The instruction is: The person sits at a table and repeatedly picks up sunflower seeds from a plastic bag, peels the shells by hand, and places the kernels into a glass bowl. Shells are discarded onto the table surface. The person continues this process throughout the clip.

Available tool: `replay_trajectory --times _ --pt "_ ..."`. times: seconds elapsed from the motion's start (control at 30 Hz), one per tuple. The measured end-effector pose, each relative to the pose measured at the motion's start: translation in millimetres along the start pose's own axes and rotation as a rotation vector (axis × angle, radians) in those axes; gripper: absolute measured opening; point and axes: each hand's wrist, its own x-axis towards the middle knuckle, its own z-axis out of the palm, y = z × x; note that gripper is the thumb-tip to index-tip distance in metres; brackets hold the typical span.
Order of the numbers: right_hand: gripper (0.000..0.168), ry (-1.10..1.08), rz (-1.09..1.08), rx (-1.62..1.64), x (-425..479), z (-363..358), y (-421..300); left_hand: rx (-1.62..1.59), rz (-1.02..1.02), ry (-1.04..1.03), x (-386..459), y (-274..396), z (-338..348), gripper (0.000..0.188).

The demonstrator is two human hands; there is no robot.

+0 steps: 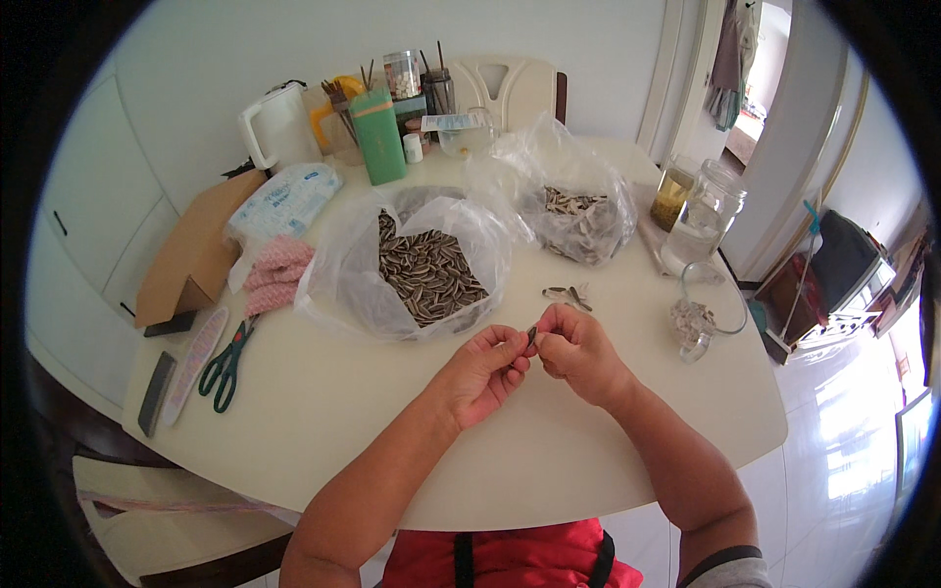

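A single sunflower seed [531, 336] is pinched between the fingertips of my left hand [478, 378] and my right hand [588, 360], over the front half of the table. The lower fingers of the left hand curl loosely; what lies inside them is hard to see. Just beyond the right hand is a small heap of dark seeds and pale shell bits [570, 295]. An open plastic bag full of striped sunflower seeds [434, 275] stands past my left hand. To the right, a clear glass cup [724, 327] with a handle holds pale seed pieces [692, 322].
Behind the heap stands another plastic bag [581, 220] holding seeds or shells. Glass jars [702, 220] are at the right edge. Leftward lie green-handled scissors [224, 367], a pink cloth [278, 275], a wipes pack [283, 198] and a cardboard box [195, 246]. A white kettle [283, 125] stands behind.
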Motion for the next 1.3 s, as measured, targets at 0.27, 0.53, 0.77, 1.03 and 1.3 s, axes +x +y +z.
replay_trajectory --times 0.27,0.53,0.77,1.03,1.3 --pt "0.007 0.041 -0.183 -0.242 2.2 -4.9 10.7 -0.025 -0.027 -0.044 2.1 -4.7 -1.3 0.01" --pt "0.017 0.222 -0.534 -1.116 -5.0 11.5 1.0 0.131 0.173 0.037 0.3 -11.2 8.2 0.014" --pt "0.016 0.27 -0.346 -0.676 1.9 6.0 11.3 0.264 0.236 0.211 -1.2 -8.5 12.9 0.017" --pt "0.006 0.225 -0.214 -0.341 -5.0 13.5 -9.9 0.335 0.294 0.323 -4.7 5.4 11.7 0.014" --pt "0.008 0.246 -0.248 -0.49 -3.5 14.2 -0.8 0.395 0.346 0.355 -5.1 0.1 15.5 0.012"
